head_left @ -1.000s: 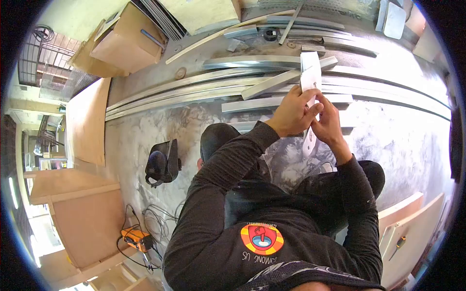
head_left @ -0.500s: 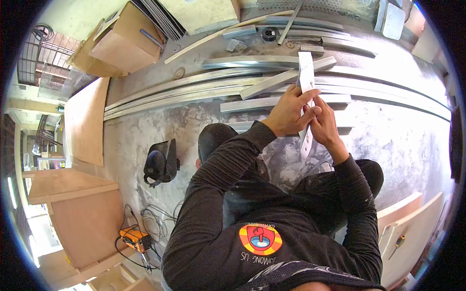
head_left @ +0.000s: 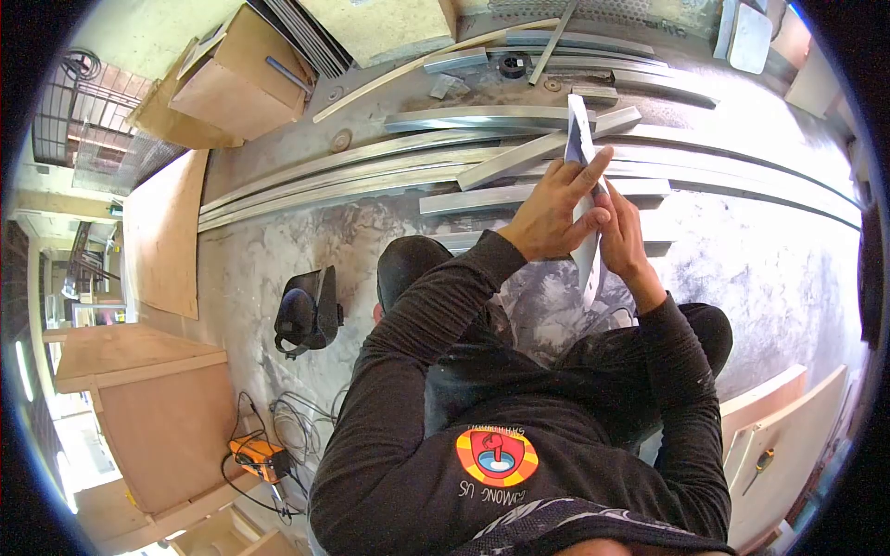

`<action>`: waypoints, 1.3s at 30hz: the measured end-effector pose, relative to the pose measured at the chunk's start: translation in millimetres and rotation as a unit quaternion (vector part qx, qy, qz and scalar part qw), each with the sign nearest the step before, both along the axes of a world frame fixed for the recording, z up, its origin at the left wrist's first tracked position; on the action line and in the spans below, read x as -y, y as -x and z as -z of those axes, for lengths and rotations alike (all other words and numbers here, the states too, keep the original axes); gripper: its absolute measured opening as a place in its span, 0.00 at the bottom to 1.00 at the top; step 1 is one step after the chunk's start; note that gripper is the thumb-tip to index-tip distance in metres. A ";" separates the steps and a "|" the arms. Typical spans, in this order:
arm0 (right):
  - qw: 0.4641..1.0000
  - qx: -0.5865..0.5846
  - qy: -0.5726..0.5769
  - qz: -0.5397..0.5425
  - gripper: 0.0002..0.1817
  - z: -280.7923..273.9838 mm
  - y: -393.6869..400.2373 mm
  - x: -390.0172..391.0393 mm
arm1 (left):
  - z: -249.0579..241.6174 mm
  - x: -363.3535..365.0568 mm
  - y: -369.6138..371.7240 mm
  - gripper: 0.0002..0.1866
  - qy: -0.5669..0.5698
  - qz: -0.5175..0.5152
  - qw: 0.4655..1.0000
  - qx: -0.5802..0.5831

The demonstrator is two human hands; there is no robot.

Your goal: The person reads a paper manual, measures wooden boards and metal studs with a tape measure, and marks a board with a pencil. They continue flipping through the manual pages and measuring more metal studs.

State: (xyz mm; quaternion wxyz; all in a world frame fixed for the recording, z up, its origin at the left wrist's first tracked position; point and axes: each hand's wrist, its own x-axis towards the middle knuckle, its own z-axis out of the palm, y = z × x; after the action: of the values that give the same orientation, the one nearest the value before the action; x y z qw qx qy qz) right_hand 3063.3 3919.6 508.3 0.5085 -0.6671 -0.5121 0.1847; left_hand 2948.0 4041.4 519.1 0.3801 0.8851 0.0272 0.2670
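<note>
A long, narrow white strip (head_left: 578,130) with small dark marks stands out from between my hands, its upper part showing a bluish shaded face. My left hand (head_left: 559,211) grips it from the left, the thumb pressing across and the index finger stretched over it. On the other side my right hand (head_left: 623,239) is closed round the strip, its fingers partly hidden. The strip's lower end (head_left: 588,283) hangs below both hands. Beyond it on the floor lie several metal bars (head_left: 519,196), one resting at a slant across others (head_left: 514,165).
A welding mask (head_left: 309,310) lies on the floor at left, near an orange machine (head_left: 260,458) with tangled cables (head_left: 301,417). A cardboard box (head_left: 239,79) stands at the upper left. Wooden panels (head_left: 783,445) with a screwdriver (head_left: 764,460) are at the lower right.
The white strip has turned about its length, so it looks narrower and shows a shaded face. My left index finger has lifted and straightened. Both hands stay in nearly the same place.
</note>
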 end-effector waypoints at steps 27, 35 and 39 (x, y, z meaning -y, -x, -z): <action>0.895 -0.342 -0.138 0.250 0.27 -58.3 -103.6 37.0 | -14.6 -46.6 2.7 0.54 0.236 -0.144 0.936 0.220; 0.932 -0.265 -0.097 0.227 0.25 -55.2 -110.8 34.1 | -17.1 -51.2 -2.9 0.58 0.197 -0.183 0.935 0.232; 0.919 -0.331 -0.152 0.148 0.24 -46.4 -116.3 30.7 | -4.5 -63.4 5.4 0.59 0.245 -0.252 0.912 0.210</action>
State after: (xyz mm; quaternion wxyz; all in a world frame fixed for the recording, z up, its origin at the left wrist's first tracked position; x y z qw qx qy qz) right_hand 3179.5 3888.9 554.7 0.7658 -0.5508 -0.2318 0.2376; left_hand 2942.5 4104.7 523.6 0.5025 0.6511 0.2333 0.5188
